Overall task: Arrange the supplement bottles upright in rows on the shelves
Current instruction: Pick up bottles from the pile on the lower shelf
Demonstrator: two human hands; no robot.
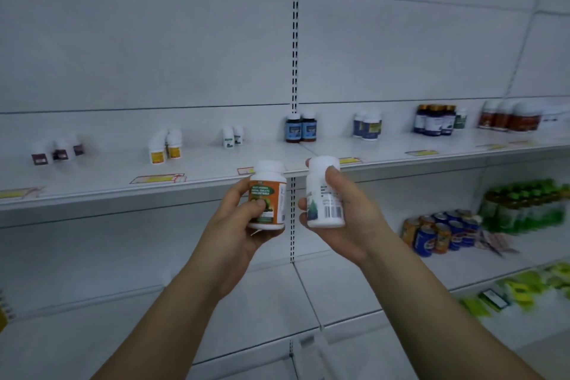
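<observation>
My left hand [239,225] grips a white bottle with an orange and green label [267,194], held upright in front of the white shelf [216,176]. My right hand [345,222] grips a second white bottle with a barcode label [325,194], also upright, just right of the first. Both bottles hang in the air at the shelf's front edge. Small groups of bottles stand upright on that shelf: dark-labelled ones [57,149], yellow-labelled ones [165,146], small white ones [233,136], two blue-labelled ones [300,128], and more to the right [367,125].
Amber bottles with gold caps [435,120] and red-labelled bottles [509,117] fill the shelf's right end. Yellow price tags [157,178] lie along its edge. Below right stand drink cans [441,233], green bottles [524,207] and green packets [530,287]. A slotted upright [295,40] divides the bays.
</observation>
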